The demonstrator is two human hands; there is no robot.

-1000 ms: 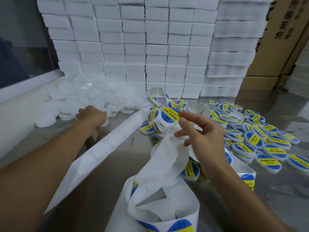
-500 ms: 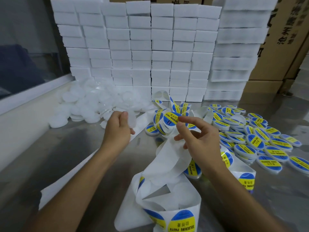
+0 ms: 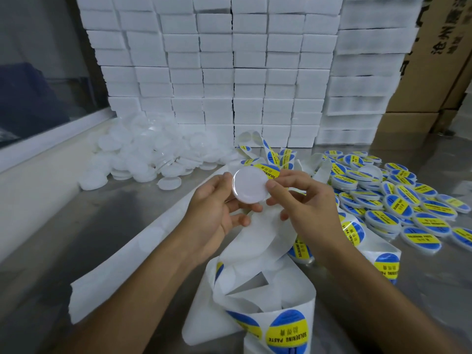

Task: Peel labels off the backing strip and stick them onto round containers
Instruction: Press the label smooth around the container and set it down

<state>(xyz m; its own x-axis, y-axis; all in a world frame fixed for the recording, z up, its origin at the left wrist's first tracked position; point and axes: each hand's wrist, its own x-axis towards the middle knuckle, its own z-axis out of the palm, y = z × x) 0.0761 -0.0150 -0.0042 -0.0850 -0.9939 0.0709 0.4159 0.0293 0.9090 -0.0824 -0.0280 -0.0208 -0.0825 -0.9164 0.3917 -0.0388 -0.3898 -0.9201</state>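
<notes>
White plastic round containers (image 3: 143, 154), unlabelled, lie heaped at the counter's (image 3: 76, 241) left. At centre the left hand (image 3: 217, 210) grips one blank translucent disc container (image 3: 251, 183); the right hand (image 3: 304, 200) pinches a blue-and-yellow label (image 3: 270, 171) behind its rim, not yet stuck. Labelled containers (image 3: 398, 200) pile right: roughly half seem done.

Container (image 3: 249, 185) plain white; labels (image 3: 287, 330) blue w/ yellow band, black txt.
</notes>
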